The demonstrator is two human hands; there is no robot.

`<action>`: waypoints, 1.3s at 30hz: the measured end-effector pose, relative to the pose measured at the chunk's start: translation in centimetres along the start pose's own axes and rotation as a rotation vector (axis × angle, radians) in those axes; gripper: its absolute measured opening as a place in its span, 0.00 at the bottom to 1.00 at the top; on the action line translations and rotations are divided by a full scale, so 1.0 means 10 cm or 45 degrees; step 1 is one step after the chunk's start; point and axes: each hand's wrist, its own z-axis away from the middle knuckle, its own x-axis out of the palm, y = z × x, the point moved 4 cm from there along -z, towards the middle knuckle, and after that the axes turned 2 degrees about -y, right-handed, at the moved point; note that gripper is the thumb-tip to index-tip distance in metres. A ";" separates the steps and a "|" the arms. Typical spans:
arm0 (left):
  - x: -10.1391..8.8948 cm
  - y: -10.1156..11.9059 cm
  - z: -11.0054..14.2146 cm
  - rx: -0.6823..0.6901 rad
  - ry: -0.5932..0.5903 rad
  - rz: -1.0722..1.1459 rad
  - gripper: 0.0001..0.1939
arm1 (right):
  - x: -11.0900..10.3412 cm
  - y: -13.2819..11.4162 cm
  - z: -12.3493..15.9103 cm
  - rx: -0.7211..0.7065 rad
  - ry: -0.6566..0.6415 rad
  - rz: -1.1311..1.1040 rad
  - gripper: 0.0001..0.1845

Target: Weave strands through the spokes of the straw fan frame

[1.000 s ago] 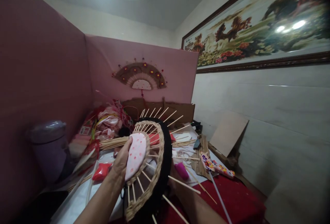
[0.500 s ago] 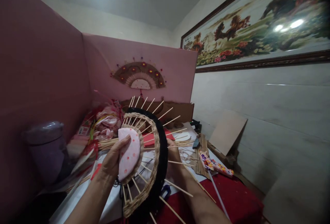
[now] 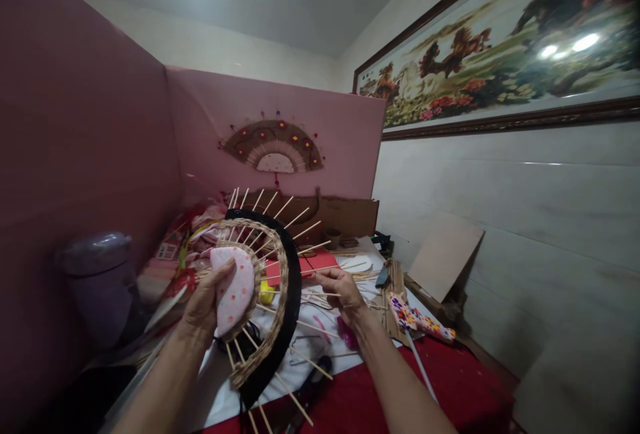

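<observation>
My left hand (image 3: 204, 301) grips the pink dotted centre of a half-round woven fan (image 3: 263, 287). The fan has a straw-coloured wicker band, a black outer band and thin wooden spokes sticking out all round. It stands on edge above the table. My right hand (image 3: 338, 289) is to the right of the fan, its fingers pinched around one of the spokes near the black band.
A finished fan (image 3: 273, 146) hangs on the pink partition. On the table lie loose sticks (image 3: 360, 274), a glue gun (image 3: 417, 322) with floral pattern, pink cloth (image 3: 210, 221), cardboard (image 3: 443, 257) and a red cloth (image 3: 425, 394). A lidded grey bin (image 3: 95, 281) stands at the left.
The fan has moved left and slightly up in my left hand. My right hand has come out from behind it and now pinches a spoke on its right side.
</observation>
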 end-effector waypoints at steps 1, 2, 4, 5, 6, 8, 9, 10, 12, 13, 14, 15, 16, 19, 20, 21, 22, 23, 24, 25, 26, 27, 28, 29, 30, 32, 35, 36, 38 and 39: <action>-0.02 0.00 0.00 -0.006 0.018 -0.003 0.05 | -0.02 -0.01 0.00 0.001 0.012 -0.018 0.16; -0.03 0.01 0.00 -0.013 0.034 -0.004 0.04 | -0.05 -0.03 -0.01 -0.010 0.024 -0.038 0.16; -0.05 0.00 -0.01 -0.032 0.043 -0.008 0.05 | -0.09 -0.05 -0.03 -0.064 0.043 -0.080 0.15; -0.05 0.00 -0.01 -0.035 0.037 -0.009 0.05 | -0.10 -0.06 -0.04 -0.104 0.056 -0.098 0.15; -0.05 0.00 -0.01 -0.036 0.027 -0.009 0.05 | -0.12 -0.08 -0.05 -0.151 0.073 -0.109 0.14; -0.05 0.00 -0.01 -0.033 0.014 -0.006 0.06 | -0.15 -0.11 -0.05 -0.266 0.112 -0.114 0.13; -0.05 0.00 -0.01 -0.031 0.017 -0.007 0.05 | -0.16 -0.14 -0.05 -0.335 0.140 -0.106 0.13; -0.05 0.00 0.00 -0.034 0.016 -0.008 0.06 | -0.17 -0.17 -0.03 -0.414 0.171 -0.090 0.13; -0.04 0.00 0.00 -0.042 0.010 -0.012 0.07 | -0.18 -0.24 0.03 -0.587 0.244 -0.023 0.12; -0.04 0.00 0.00 -0.043 0.008 -0.015 0.07 | -0.18 -0.28 0.07 -0.681 0.291 0.036 0.12; -0.04 0.00 0.00 -0.040 0.007 -0.019 0.07 | -0.17 -0.32 0.12 -0.771 0.341 0.109 0.11; -0.04 0.00 0.00 -0.034 0.013 -0.023 0.07 | -0.16 -0.35 0.18 -0.855 0.387 0.191 0.10; -0.03 0.00 0.00 -0.028 0.020 -0.028 0.06 | -0.15 -0.38 0.24 -0.928 0.425 0.275 0.10; -0.01 0.01 0.00 -0.015 0.034 -0.031 0.04 | -0.06 -0.41 0.36 -1.080 0.440 0.521 0.09; 0.00 0.01 0.01 -0.011 0.035 -0.027 0.04 | -0.02 -0.41 0.38 -1.104 0.409 0.586 0.08; 0.01 0.02 0.01 -0.009 0.036 -0.023 0.04 | 0.01 -0.41 0.39 -1.112 0.366 0.633 0.08; 0.01 0.02 0.02 -0.008 0.039 -0.018 0.04 | 0.03 -0.41 0.39 -1.098 0.321 0.649 0.08; 0.02 0.03 0.02 -0.005 0.044 -0.011 0.05 | 0.03 -0.40 0.37 -1.056 0.275 0.629 0.08; 0.02 0.03 0.03 0.000 0.042 -0.003 0.05 | 0.03 -0.40 0.34 -0.991 0.234 0.573 0.09; 0.02 0.04 0.03 0.006 0.044 0.007 0.06 | 0.01 -0.39 0.31 -0.901 0.192 0.488 0.09; 0.03 0.05 0.03 0.015 0.046 0.017 0.06 | -0.01 -0.38 0.27 -0.791 0.144 0.379 0.09; 0.03 0.06 0.04 0.021 0.050 0.025 0.07 | -0.02 -0.36 0.22 -0.670 0.088 0.260 0.09; 0.03 0.06 0.04 0.024 0.056 0.030 0.07 | -0.03 -0.34 0.19 -0.555 0.026 0.151 0.08; 0.02 0.06 0.04 0.020 0.063 0.034 0.07 | -0.03 -0.32 0.16 -0.461 -0.032 0.066 0.07; 0.02 0.06 0.04 0.013 0.069 0.037 0.08 | -0.03 -0.31 0.15 -0.391 -0.082 0.010 0.07; 0.03 0.06 0.04 0.003 0.072 0.045 0.08 | -0.01 -0.29 0.14 -0.320 -0.150 -0.012 0.06; 0.03 0.06 0.05 -0.002 0.075 0.060 0.09 | 0.05 -0.26 0.17 -0.294 -0.231 0.053 0.06; 0.03 0.05 0.05 -0.012 0.075 0.067 0.09 | 0.07 -0.25 0.18 -0.291 -0.256 0.070 0.05; 0.03 0.04 0.05 -0.032 0.074 0.083 0.10 | 0.09 -0.24 0.19 -0.299 -0.291 0.092 0.05; 0.03 0.04 0.05 -0.036 0.076 0.088 0.10 | 0.10 -0.23 0.19 -0.299 -0.300 0.095 0.05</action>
